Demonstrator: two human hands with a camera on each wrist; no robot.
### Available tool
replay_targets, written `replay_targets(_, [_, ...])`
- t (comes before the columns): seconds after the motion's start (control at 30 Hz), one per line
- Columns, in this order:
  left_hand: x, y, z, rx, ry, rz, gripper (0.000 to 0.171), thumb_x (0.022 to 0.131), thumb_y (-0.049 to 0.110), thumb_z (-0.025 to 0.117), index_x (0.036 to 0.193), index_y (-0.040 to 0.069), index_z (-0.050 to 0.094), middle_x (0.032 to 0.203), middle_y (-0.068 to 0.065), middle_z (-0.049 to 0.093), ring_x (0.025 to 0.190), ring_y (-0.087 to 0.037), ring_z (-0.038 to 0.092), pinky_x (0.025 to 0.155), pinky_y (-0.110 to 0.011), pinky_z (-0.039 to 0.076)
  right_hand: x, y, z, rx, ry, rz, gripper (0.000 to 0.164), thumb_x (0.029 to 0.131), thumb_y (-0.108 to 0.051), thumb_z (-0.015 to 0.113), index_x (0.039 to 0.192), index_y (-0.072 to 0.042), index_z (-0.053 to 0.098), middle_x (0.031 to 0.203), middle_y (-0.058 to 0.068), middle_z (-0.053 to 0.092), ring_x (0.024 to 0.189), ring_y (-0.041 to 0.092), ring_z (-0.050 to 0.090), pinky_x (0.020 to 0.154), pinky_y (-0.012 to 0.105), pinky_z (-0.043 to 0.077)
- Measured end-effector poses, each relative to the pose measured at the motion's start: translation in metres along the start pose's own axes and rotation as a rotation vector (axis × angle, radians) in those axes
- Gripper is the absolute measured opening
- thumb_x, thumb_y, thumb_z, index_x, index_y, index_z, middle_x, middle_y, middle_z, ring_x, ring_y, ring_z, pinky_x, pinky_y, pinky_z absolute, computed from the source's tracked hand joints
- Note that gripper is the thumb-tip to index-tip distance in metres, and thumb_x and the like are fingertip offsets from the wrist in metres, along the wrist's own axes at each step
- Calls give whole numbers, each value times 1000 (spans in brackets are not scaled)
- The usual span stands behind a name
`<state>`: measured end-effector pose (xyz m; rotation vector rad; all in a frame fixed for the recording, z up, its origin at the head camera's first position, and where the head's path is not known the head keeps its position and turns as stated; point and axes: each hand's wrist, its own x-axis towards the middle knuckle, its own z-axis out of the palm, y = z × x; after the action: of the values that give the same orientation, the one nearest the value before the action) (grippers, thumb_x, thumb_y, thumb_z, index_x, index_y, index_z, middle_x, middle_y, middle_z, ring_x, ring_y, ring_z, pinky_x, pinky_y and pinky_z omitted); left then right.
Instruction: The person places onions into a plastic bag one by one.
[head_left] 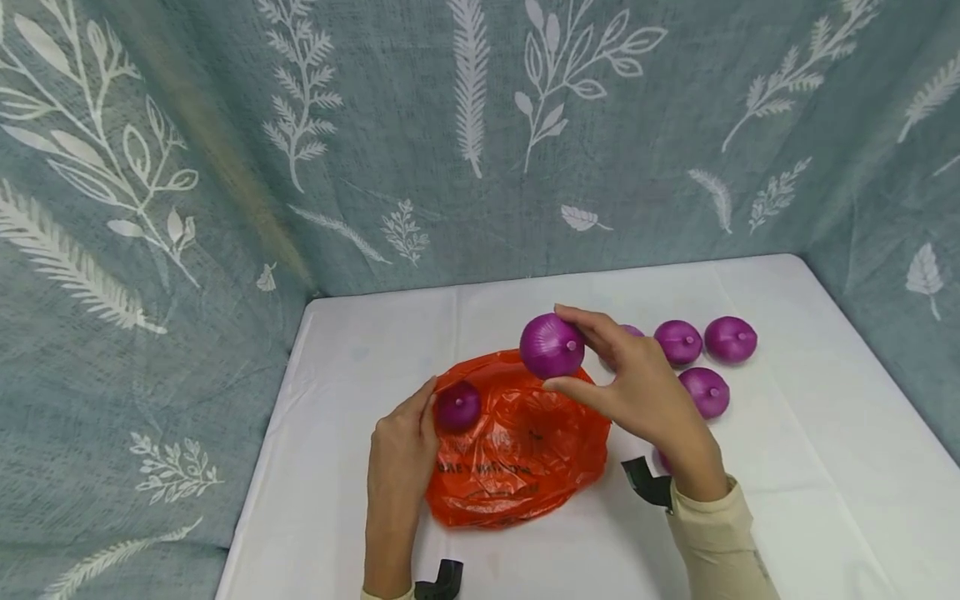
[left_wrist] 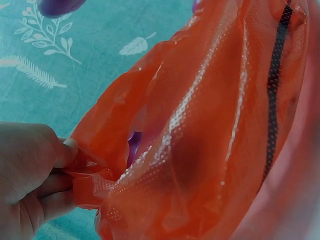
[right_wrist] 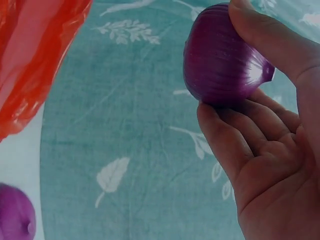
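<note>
My right hand (head_left: 637, 383) holds a purple onion (head_left: 551, 346) between thumb and fingers, up above the far right part of an orange plastic bag (head_left: 517, 492). In the right wrist view the same onion (right_wrist: 220, 55) shows its pale, pointed end toward the palm. My left hand (head_left: 405, 450) pinches the bag's left edge; the left wrist view shows thumb and fingers (left_wrist: 55, 195) gripping the bunched plastic. Another onion (head_left: 458, 407) lies at the bag's left side, near the left fingertips. Dark print runs across the bag's front.
On the white table (head_left: 825, 500), several more onions lie to the right, among them one at the back (head_left: 731, 340) and one nearer (head_left: 705, 392), some partly hidden by my right hand and wrist. A grey-green leaf-patterned cloth (head_left: 420, 125) hangs behind and along both sides.
</note>
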<state>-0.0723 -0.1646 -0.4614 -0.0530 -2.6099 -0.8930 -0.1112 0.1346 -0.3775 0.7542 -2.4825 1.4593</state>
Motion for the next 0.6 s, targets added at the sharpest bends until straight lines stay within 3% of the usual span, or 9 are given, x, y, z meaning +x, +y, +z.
replay_targets(0.13, [0, -1, -3, -4, 6, -2, 36, 102, 3, 69, 138, 4, 70, 129, -17, 73, 118, -34, 71, 91, -46, 61, 11, -3, 8, 18, -14, -34, 82, 82, -20, 95, 153, -18, 55, 152, -4, 60, 139, 17, 58, 112, 31, 48])
replay_targets(0.43, [-1, -4, -3, -12, 7, 2, 36, 102, 3, 68, 138, 4, 70, 129, -16, 73, 119, -33, 71, 93, -46, 61, 21, 4, 39, 85, -95, 12, 80, 84, -28, 93, 153, -24, 53, 150, -4, 62, 134, 17, 63, 109, 36, 53])
replay_targets(0.6, [-1, -4, -2, -16, -1, -2, 34, 104, 5, 66, 138, 4, 70, 129, -16, 73, 119, -31, 71, 91, -45, 62, 21, 10, 46, 62, -141, 26, 78, 84, -33, 93, 151, -27, 54, 144, -6, 66, 133, 14, 63, 109, 39, 54])
